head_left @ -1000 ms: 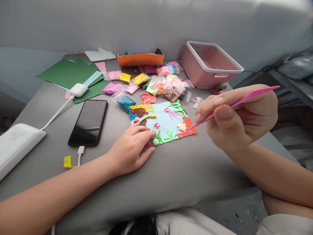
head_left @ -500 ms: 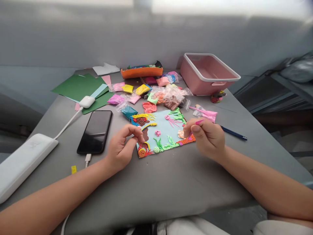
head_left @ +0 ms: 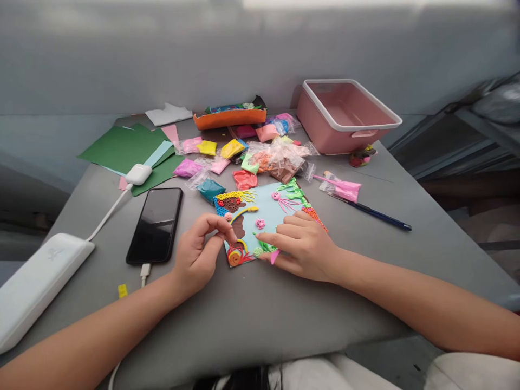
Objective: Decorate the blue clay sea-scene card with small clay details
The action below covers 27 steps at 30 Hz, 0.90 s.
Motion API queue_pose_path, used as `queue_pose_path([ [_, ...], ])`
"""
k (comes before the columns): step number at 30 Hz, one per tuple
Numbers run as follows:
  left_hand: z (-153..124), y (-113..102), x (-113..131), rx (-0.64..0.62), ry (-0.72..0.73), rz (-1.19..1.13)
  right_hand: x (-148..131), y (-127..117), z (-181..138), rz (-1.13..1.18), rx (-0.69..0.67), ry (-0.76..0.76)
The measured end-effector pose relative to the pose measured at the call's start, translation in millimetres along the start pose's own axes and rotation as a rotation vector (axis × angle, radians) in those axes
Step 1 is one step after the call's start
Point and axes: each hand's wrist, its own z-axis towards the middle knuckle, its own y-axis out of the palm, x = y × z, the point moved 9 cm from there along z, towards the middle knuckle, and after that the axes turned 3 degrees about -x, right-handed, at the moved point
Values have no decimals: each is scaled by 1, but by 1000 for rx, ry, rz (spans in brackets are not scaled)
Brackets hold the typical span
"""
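A light blue card (head_left: 268,212) decorated with coloured clay sea shapes lies on the grey table (head_left: 260,309). My left hand (head_left: 200,254) sits at the card's near left corner, thumb and forefinger pinched together on something too small to make out. My right hand (head_left: 301,245) rests on the card's near right part, forefinger stretched left toward the green clay weed. A pink modelling tool (head_left: 275,256) pokes out from under its fingers at the card's front edge.
A black phone (head_left: 155,224) on a cable lies left of the card, with a white power bank (head_left: 34,287) and an earbud case (head_left: 138,174). Several clay bags (head_left: 260,151), green paper (head_left: 125,147), an orange tray (head_left: 229,117), a pink tub (head_left: 346,116) and a blue pen (head_left: 377,215) lie beyond.
My right hand came down from the air with the pink tool and moved left onto the card. My left hand lifted off the card's corner and closed into a pinch.
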Motion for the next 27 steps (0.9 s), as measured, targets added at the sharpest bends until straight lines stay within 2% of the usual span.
queue_pose_path([
  [5,-1,0,-2,-30,-30,-24,-3,18,2,46,-83,14],
  [12,-1,-1,0,-13,-39,-108,-3,22,1,89,-96,0],
  [19,6,-12,-8,120,-71,-200,-4,19,-1,61,-54,-49],
  [27,14,-26,-20,224,-209,-186,-4,8,1,74,-6,-60],
])
